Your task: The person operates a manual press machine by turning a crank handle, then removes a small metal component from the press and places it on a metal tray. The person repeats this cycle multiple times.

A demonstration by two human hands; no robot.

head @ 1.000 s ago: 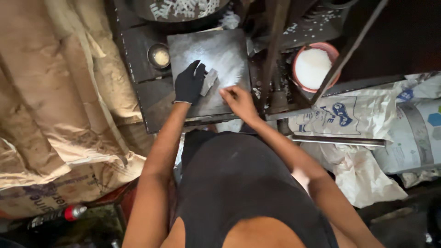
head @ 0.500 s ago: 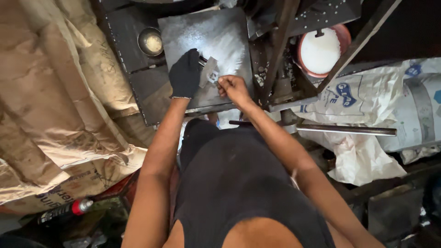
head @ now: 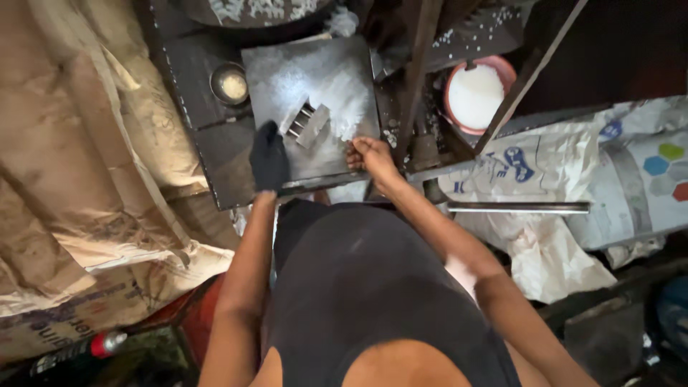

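My gloved left hand (head: 269, 158) w/ fingers curled, empty, beside the metal mould (head: 307, 123) on the powdered plate (head: 315, 161); right hand (head: 369, 154) fisted, contents can't tell. Mid-moulding; next needs steady grip on mould.

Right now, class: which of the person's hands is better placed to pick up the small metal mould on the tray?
Probably left: the gloved left hand lies beside the metal mould; the bare right hand is fisted at the tray's near edge.
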